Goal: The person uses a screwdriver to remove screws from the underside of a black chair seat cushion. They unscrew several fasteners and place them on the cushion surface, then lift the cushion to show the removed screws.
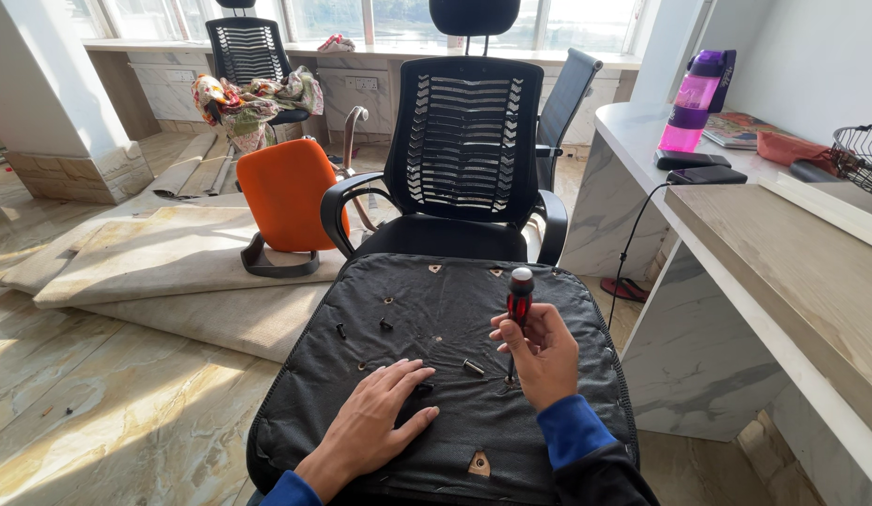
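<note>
An upturned black chair seat (436,309) lies in front of me, its fabric underside facing up with several small holes. My right hand (541,351) grips a red-and-black screwdriver (518,298) held upright, its tip down on the seat. My left hand (375,412) rests flat on the fabric, fingers spread, touching a small black part (424,386). Loose black screws (340,330) and a short metal piece (473,367) lie on the seat near both hands.
A black mesh office chair (466,141) stands just behind the seat. An orange seat part (284,192) sits on beige mats at the left. On the right runs a desk (792,262) bearing a pink bottle (691,101), phones and a wire basket.
</note>
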